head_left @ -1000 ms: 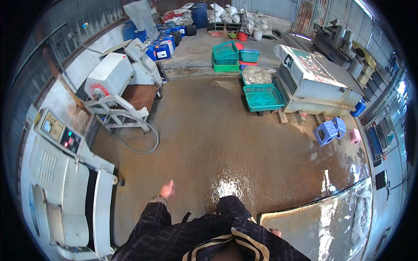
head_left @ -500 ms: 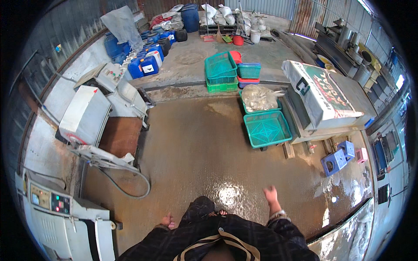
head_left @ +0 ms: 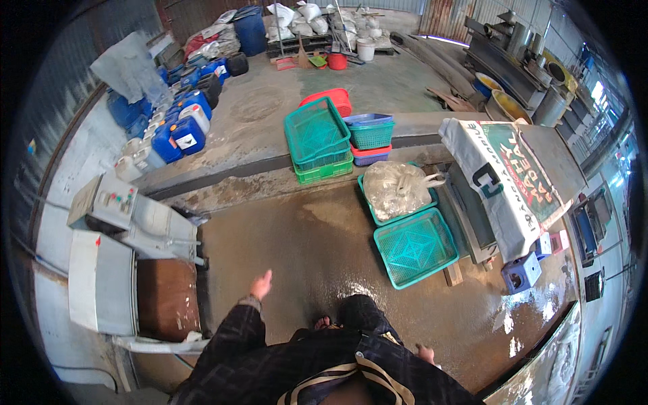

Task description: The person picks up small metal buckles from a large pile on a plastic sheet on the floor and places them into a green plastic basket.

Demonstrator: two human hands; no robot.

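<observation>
My left hand (head_left: 261, 285) swings out in front of me over the wet floor, a finger stretched forward and nothing in its grasp. Close by my right side is my right hand (head_left: 425, 354), small in view and partly covered by my dark patterned sleeve. Its visible fingers look loosely apart, with no object in them. Neither hand touches anything. Ahead on the right, an empty green mesh basket (head_left: 416, 248) sits on the floor. Just behind it, a second green basket (head_left: 375, 210) holds a clear plastic bag (head_left: 399, 190) of pale contents.
Stacked baskets (head_left: 317, 133) stand at the raised concrete step. To the left is a white machine (head_left: 101, 282) with a brown panel. A printed sheet (head_left: 503, 179) covers a box-like unit on the right, near blue stools (head_left: 521, 273). Blue jugs (head_left: 187, 135) line the far left wall.
I have moved forward, and the baskets and step appear nearer. My left hand has swung forward; my right hand has swung back toward my body. The view has turned slightly right.
</observation>
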